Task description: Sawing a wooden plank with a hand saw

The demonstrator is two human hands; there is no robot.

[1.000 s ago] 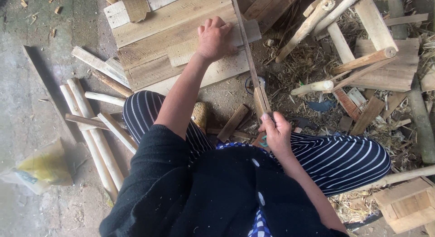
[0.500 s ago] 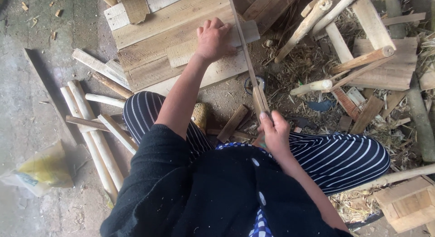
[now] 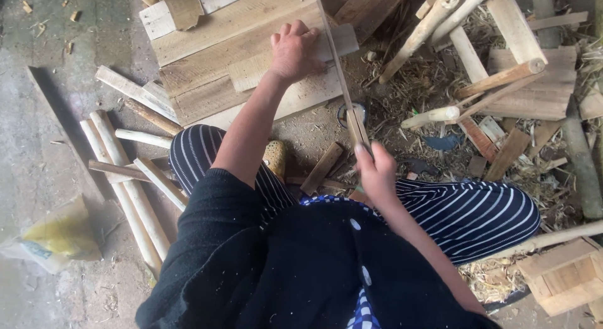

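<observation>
While the thin slat is held at both ends, work on it looks under way, not finished.
Thin slat (image 3: 339,71): long, narrow; run from near centre to the far edge, over the plank stack.
Right hand (image 3: 377,175): fingers closed on the slat's near end.
Left hand (image 3: 294,51): fingers spread narrow, pressed flat on a small board (image 3: 254,70) beside the slat.
Plank stack (image 3: 213,59): laid flat, far centre.
Peeled sticks (image 3: 129,191): piled left, untouched.
Round poles (image 3: 440,27): scattered far right on straw.
Small wooden box (image 3: 562,275): near right.
</observation>
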